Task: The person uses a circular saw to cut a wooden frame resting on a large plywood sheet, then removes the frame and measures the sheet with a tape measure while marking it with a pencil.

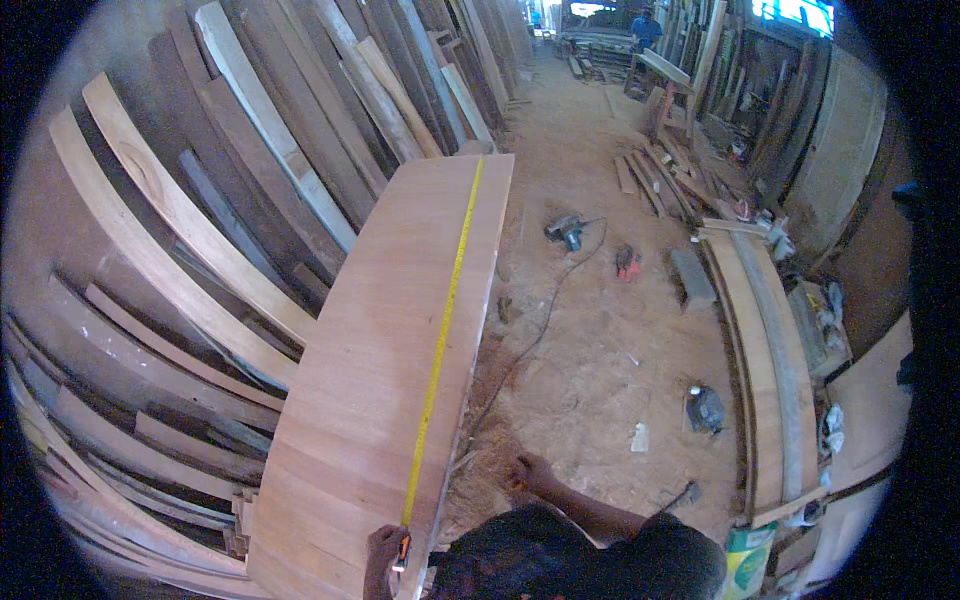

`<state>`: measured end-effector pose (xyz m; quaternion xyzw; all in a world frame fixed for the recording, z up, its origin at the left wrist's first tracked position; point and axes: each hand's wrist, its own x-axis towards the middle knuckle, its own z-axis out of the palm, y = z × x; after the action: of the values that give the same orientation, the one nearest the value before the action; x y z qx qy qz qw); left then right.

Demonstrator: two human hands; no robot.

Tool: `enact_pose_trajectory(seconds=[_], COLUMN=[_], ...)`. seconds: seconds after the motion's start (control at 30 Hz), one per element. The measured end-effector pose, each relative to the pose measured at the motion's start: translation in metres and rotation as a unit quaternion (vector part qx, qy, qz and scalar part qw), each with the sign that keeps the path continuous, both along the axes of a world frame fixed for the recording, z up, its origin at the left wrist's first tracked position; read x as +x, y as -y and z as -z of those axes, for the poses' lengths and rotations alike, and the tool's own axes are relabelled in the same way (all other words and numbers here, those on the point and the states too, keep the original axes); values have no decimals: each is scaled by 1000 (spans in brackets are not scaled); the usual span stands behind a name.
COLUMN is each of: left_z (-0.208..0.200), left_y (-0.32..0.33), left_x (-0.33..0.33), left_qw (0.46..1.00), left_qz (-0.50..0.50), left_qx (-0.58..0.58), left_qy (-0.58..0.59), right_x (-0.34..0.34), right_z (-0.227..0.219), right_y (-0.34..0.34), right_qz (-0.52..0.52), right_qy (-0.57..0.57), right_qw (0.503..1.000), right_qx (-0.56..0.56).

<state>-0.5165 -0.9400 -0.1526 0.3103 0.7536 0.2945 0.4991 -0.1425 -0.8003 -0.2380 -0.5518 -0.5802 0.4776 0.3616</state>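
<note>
A long, flat reddish-brown wood panel stretches away from me. Along its right side lies the extended yellow blade of a tape measure, running almost to the far end. At the panel's near end, my left hand is closed around the tape measure's orange and dark case, pressed near the board's surface. My right hand hangs over the dusty floor, to the right of the panel and apart from it. Its fingers are curled in, and whatever they may hold is too small to make out.
Many planks lean along the left wall. On the sandy floor lie a corded power tool, a red tool, a dark tool and a grey block. Boards line the right. A person is far back.
</note>
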Motion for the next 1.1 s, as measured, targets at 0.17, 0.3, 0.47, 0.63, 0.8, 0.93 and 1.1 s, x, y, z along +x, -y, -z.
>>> enact_pose_trajectory(seconds=[0.17,0.3,0.47,0.63,0.8,0.93,1.1], left_z=[21,63,77,75,54,35,43], left_y=[-62,-111,-142,-169,-174,-179,-182], left_x=[-12,-15,-14,4,26,34,35], left_qw=[997,998,993,977,975,969,991], left_qz=[64,55,121,192,188,217,125], left_qx=[12,22,13,70,114,52,-18], left_qy=[45,15,4,-54,-15,-101,35], right_x=[48,71,85,94,98,99,99], right_z=[51,64,75,81,78,87,91], right_y=[13,-1,-8,-8,0,1,-4], right_qz=[20,35,87,87,93,29,27], right_qy=[22,109,56,48,8,106,84], right_qw=[987,984,982,987,982,992,988], right_qx=[-156,-137,-158,-123,-166,-70,-124])
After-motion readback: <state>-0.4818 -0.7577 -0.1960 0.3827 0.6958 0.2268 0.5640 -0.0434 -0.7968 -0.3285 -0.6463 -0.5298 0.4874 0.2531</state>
